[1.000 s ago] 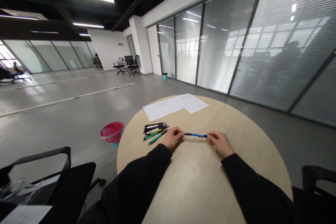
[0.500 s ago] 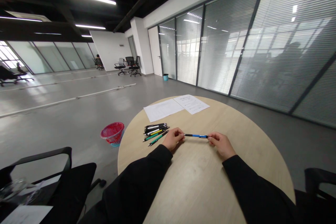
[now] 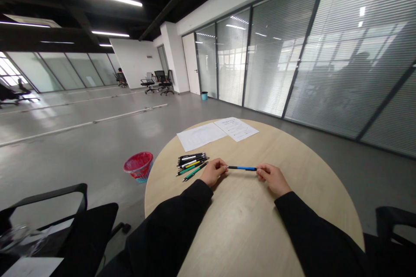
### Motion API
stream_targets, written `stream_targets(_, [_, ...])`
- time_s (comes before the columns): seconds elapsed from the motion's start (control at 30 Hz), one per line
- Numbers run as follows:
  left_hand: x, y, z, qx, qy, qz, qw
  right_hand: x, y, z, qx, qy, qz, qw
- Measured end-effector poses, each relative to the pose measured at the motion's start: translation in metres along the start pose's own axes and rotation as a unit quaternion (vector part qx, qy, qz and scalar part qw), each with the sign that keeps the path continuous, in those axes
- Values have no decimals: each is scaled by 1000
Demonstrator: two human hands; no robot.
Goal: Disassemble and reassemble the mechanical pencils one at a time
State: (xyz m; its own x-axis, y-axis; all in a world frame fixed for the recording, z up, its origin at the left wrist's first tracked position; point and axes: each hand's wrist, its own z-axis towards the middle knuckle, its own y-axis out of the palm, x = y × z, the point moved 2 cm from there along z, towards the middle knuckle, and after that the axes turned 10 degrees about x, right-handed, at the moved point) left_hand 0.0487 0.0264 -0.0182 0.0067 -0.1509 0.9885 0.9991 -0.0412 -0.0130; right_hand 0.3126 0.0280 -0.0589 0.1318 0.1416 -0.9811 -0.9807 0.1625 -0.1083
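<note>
1. Straight ahead is 12 o'clock. Both hands rest over a round pale wood table (image 3: 243, 229), with black sleeves on both forearms.
2. The left hand (image 3: 212, 172) is curled, pinching the dark end of a slim blue pen (image 3: 242, 168) between thumb and fingers.
3. The right hand (image 3: 273, 178) is also curled, pinching the pen's other end.
4. The pen runs level between the hands, at 3 o'clock from the left hand and 9 o'clock from the right. Whether it touches the table, I cannot tell.
5. A loose bunch of black, yellow and green pens (image 3: 191, 165) lies just beside the left hand, at its 10 o'clock.
6. Two printed paper sheets (image 3: 217, 132) lie at 12 o'clock, near the far edge of the table.
7. A red mesh wastebasket (image 3: 138, 165) stands on the floor just past the table's edge, at 10 o'clock.
8. Black office chairs (image 3: 87, 225) stand at 8 o'clock.
</note>
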Motion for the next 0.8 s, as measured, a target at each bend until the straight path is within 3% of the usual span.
stream_targets(0.8, [2,1,0,0,7,10,1000,-10,1,-4,-7,-7,-10,1000])
